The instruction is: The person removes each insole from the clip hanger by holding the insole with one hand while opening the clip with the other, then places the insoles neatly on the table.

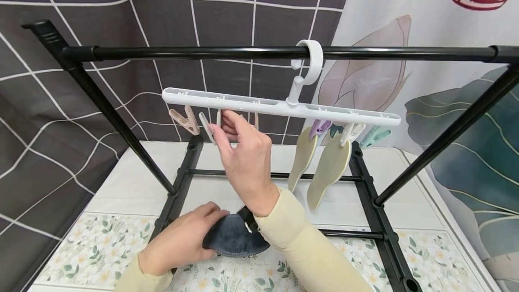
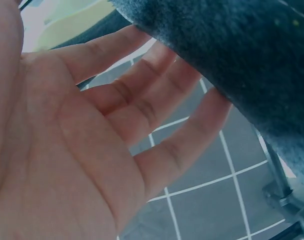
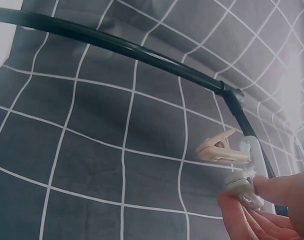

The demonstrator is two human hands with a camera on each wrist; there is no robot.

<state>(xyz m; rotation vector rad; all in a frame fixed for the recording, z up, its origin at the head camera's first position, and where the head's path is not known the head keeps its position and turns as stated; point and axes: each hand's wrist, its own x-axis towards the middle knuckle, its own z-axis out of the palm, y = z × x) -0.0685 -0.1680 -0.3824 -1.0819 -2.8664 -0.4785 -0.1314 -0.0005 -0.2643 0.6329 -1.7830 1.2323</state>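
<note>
My left hand (image 1: 184,235) grips a dark blue fuzzy insole (image 1: 235,238) with a stitched, rounded edge, low in front of the rack. In the left wrist view the left fingers (image 2: 177,145) lie against the insole's fleecy edge (image 2: 232,55). Higher up, my right hand (image 1: 248,161) pinches a pale grey clip (image 3: 240,184) between thumb and fingers. This clip hangs beneath the white hanger (image 1: 243,102), left of its hook. Beside it is a beige clip (image 1: 185,120). The hand partly hides the clips behind it.
Two pale insoles (image 1: 329,170) hang from clips on the hanger's right half. A green clip (image 1: 375,135) is at its right end. The hook sits over the black rack's top bar (image 1: 202,53). A floral mat (image 1: 109,247) lies below, a dark grid curtain (image 1: 162,26) behind.
</note>
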